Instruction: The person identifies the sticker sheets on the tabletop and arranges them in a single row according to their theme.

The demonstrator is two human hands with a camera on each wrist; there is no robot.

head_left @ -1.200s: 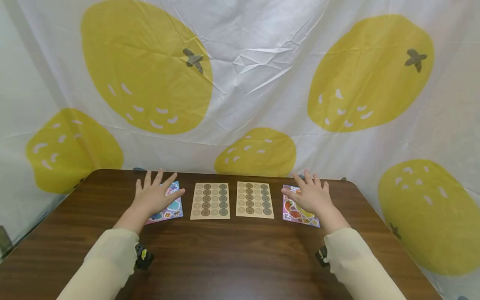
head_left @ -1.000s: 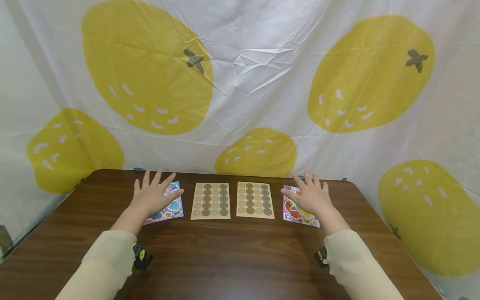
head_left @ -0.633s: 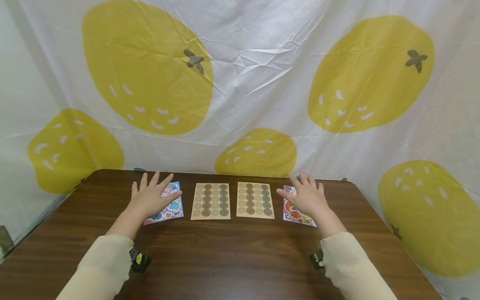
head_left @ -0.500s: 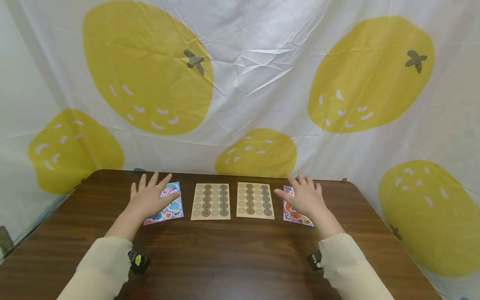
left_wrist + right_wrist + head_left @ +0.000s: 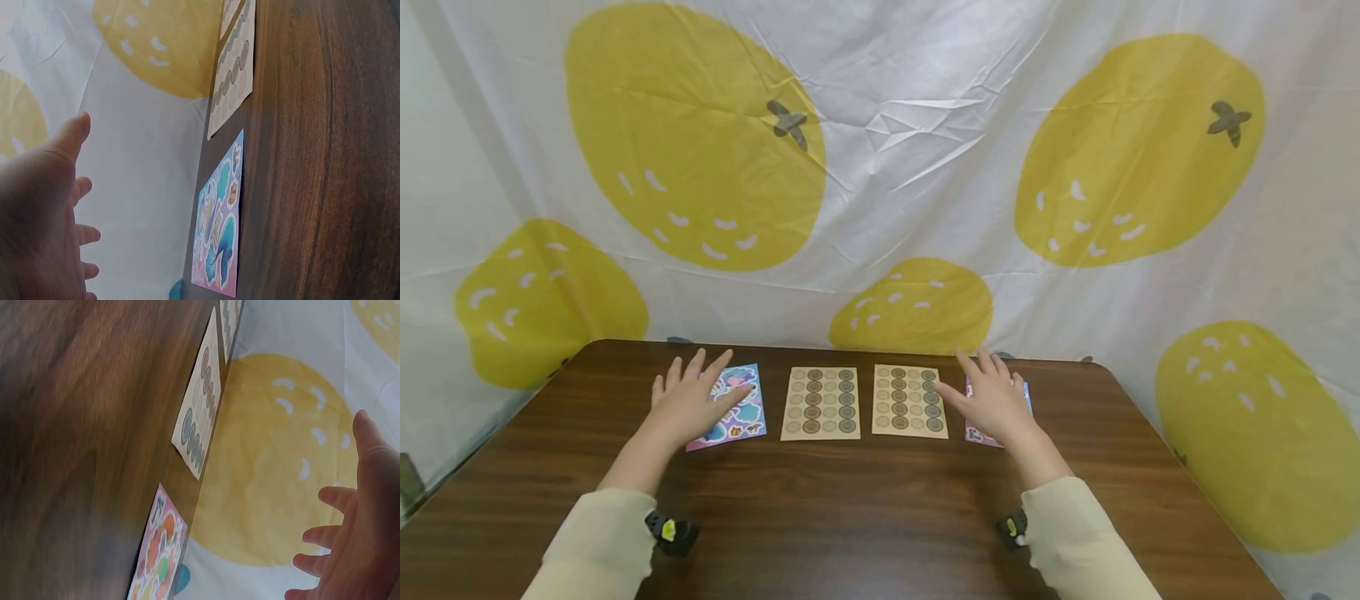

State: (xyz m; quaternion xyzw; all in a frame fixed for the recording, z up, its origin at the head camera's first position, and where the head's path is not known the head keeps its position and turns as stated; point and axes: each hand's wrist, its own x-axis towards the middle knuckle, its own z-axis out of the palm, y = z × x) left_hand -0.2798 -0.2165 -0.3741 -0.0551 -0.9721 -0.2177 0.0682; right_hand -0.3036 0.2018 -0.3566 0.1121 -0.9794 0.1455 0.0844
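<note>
My left hand hovers with spread fingers above a blue and purple sticker sheet at the left of the row. The left wrist view shows a gap between that hand and the mermaid-like sticker sheet. On the right, my right hand is likewise spread in the air over a pink and purple sticker sheet, hiding most of it. In the right wrist view this sheet has red, orange and green stickers. Neither hand holds anything.
Two tan sheets of round stickers lie between the hands: a left one and a right one. All lie flat on a brown wooden table. A white curtain with yellow fruit prints hangs behind.
Both hands have drifted a little toward the front and left, the right hand more so, now reaching over the right tan sheet's edge. The sheets have stayed in place.
</note>
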